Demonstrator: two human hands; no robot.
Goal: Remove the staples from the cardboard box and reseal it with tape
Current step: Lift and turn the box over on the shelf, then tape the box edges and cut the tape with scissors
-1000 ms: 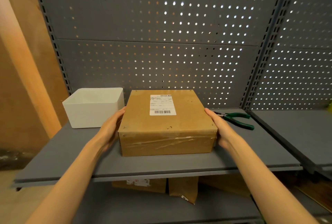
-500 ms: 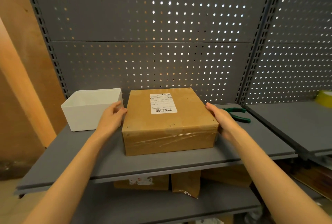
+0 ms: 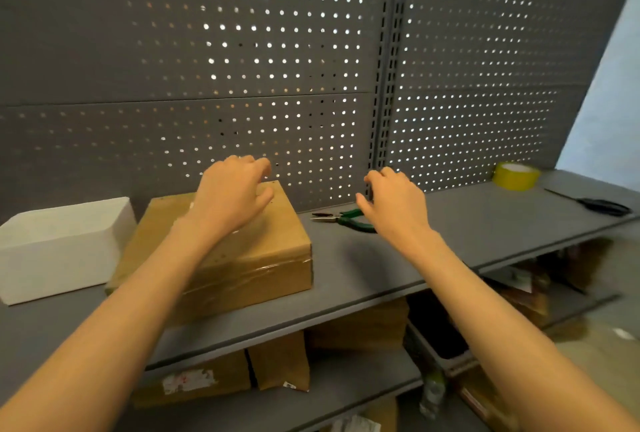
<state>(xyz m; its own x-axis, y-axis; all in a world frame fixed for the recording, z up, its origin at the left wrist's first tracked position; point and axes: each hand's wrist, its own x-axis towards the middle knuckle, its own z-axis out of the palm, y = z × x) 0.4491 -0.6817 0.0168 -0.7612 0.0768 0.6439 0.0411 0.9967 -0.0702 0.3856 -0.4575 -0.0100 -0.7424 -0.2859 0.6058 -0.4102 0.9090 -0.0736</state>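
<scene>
1. The box (image 3: 221, 251) was seen on the shelf (image 3: 363, 269), left of centre, beside a white bin (image 3: 62, 244).
2. The left hand (image 3: 232, 194) was held above the box, loosely curled, nothing grasped.
3. The right hand (image 3: 393, 201) was raised over green pliers (image 3: 346, 218), empty.
4. The tape (image 3: 516, 175) was seen at right.

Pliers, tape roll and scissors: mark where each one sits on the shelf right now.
pliers (image 3: 351, 220): head view, on the green handles just left of the right hand.
tape roll (image 3: 515, 178): head view, on its yellow outer wall.
scissors (image 3: 604, 206): head view, on the dark handles at the far right.
</scene>
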